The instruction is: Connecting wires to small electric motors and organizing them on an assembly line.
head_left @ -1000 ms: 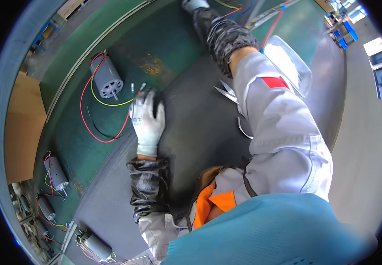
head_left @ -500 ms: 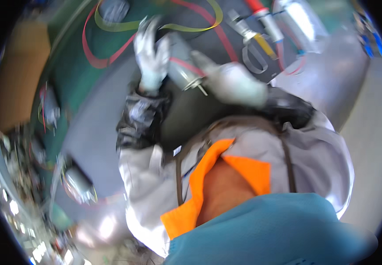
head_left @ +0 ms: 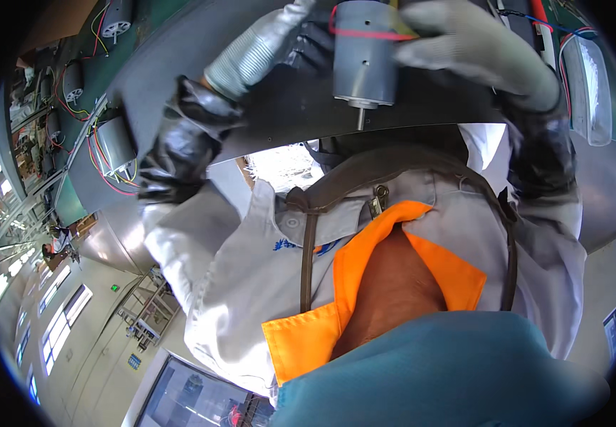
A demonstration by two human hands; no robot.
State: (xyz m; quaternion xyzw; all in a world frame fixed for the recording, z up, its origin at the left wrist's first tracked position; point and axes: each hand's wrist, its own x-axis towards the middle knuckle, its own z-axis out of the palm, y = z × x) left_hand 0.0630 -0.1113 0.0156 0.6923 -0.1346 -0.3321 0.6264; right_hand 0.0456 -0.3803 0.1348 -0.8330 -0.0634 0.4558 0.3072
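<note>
As a grey, cylindrical metal motor (head_left: 365, 67) is poised by the near edge of a dark grey desk (head_left: 172, 57), whether resting or lifted being unclear, a fall over that edge looks like the chief danger: its round body could roll, or a loose hold could let it slip. A thin, flexible red wire (head_left: 365, 32) crosses the motor's upper part and could snag or strain if the body turns; the slim silver shaft (head_left: 360, 117), aimed toward the near edge, could catch on clothing.

The motor is just left of the white-gloved right hand (head_left: 475, 46), whose thumb and fingers stand parted at its side, the red wire running toward their gap; whether they pinch it cannot be told. The white-gloved left hand (head_left: 261, 46) reaches up on the motor's other side, fingertips out of view, its hold indeterminable.
</note>
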